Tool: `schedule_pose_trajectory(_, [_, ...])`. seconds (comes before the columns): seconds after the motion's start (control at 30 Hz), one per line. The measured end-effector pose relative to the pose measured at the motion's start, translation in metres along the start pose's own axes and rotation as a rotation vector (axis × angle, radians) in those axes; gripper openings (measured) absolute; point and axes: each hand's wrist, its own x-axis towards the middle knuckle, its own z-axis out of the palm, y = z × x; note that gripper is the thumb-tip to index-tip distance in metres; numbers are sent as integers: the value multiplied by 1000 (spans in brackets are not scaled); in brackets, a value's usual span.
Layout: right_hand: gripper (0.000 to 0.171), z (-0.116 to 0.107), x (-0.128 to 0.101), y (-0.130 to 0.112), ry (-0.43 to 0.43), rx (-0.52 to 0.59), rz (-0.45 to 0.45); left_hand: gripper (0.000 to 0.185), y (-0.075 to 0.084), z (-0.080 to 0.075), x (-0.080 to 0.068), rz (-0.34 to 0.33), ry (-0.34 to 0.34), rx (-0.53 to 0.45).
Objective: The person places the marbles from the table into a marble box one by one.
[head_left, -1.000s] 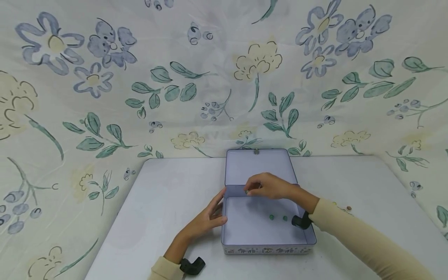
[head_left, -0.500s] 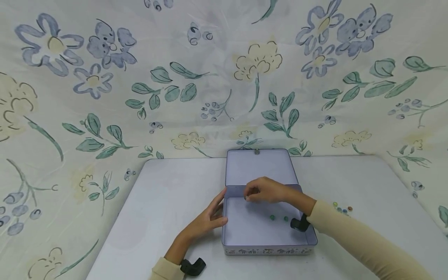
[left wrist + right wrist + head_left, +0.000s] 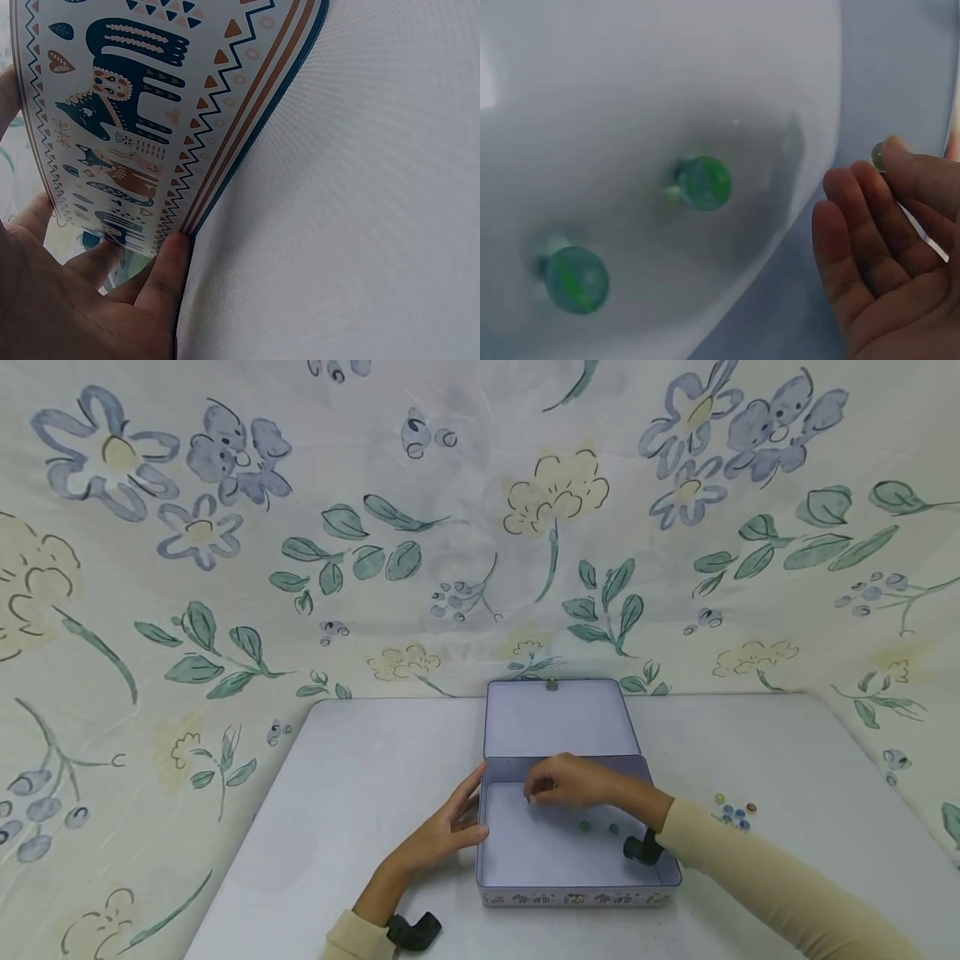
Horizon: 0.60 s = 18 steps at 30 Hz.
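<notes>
The left hand (image 3: pixel 446 827) lies along the left wall of the box (image 3: pixel 577 898), fingers spread, seemingly to steady it, while the right hand (image 3: pixel 572 781) reaches in over the right wall, thumb and forefinger pinching a marble (image 3: pixel 877 157). That marble is toward the box's back left corner; whether it touches the bottom I cannot tell. The lid (image 3: pixel 558 718) is folded back toward the bench's (image 3: pixel 360 743) rear edge, apparently for access. Two green marbles (image 3: pixel 705 183) lie inside; loose marbles (image 3: pixel 740 814) sit right of the box, and flowered cloth (image 3: pixel 450 527) hangs behind
</notes>
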Motion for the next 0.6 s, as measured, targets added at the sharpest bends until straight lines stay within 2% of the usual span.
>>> schedule_pose_trajectory(0.23, [8, 5, -1, 5, -7, -7, 22, 86, 0, 1, 0, -7, 8, 7])
schedule_pose_trajectory(0.6, [6, 4, -3, 12, 4, -61, 8, 86, 0, 2, 2, -8, 15, 9])
